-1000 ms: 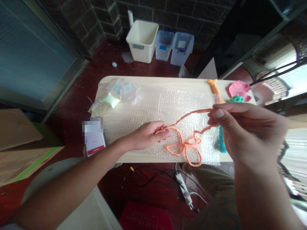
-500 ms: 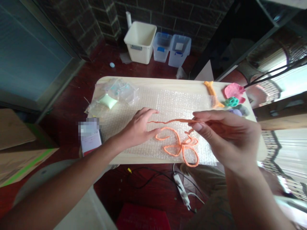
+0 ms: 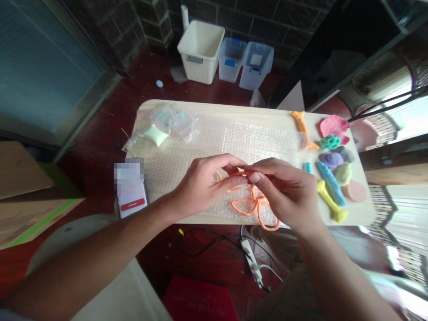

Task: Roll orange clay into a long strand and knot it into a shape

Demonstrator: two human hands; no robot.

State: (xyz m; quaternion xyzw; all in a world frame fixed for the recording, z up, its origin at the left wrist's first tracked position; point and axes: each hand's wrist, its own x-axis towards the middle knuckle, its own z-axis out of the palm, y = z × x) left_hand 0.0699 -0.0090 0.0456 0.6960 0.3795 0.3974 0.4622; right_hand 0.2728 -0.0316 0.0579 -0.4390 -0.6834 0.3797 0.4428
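Note:
My left hand (image 3: 212, 185) and my right hand (image 3: 287, 189) meet above the table, fingertips almost touching. Both pinch a thin orange clay strand (image 3: 241, 173), most of which is hidden by the fingers. Below them an orange clay piece of rolled loops (image 3: 268, 226) lies on the bubble wrap (image 3: 180, 176), partly covered by my right hand.
Clay shapes stand along the table's right side: an orange bone shape (image 3: 301, 129), a pink piece (image 3: 334, 126), a blue roll (image 3: 331, 183) and a yellow bone shape (image 3: 331, 203). A pale green packet (image 3: 155, 135) and a phone (image 3: 132, 194) are at left. Bins (image 3: 200, 55) stand behind.
My right hand has moved left and my left hand slightly right, so they now meet. The strand that was stretched out from my right hand is now between both hands' fingers.

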